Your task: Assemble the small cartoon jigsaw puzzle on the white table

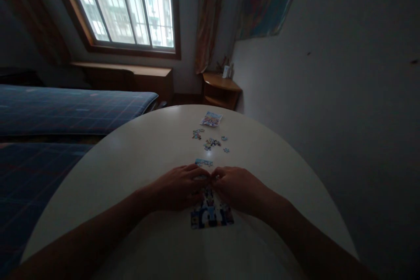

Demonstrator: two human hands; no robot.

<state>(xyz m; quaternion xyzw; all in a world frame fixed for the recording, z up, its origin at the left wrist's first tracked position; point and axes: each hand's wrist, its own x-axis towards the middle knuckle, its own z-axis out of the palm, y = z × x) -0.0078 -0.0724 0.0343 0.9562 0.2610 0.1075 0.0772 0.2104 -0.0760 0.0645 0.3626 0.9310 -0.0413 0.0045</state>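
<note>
A partly assembled jigsaw puzzle (pixel 212 218) with dark blue and white figures lies on the round table in front of me. My left hand (pixel 179 187) rests over its upper left part, with the fingers bent down onto it. From the other side my right hand (pixel 239 187) pinches at its upper edge, and the fingertips of both hands meet there. Whatever piece is between them is mostly hidden by the fingers. Just beyond the hands lies a joined strip of pieces (pixel 204 162), light blue along its top.
Loose jigsaw pieces (pixel 211 143) lie in a small cluster farther back, with others around them. Behind these is a colourful printed picture or packet (pixel 211 119). The white table (pixel 147 135) has a bed (pixel 72 111) to its left and a wall (pixel 328 96) to its right.
</note>
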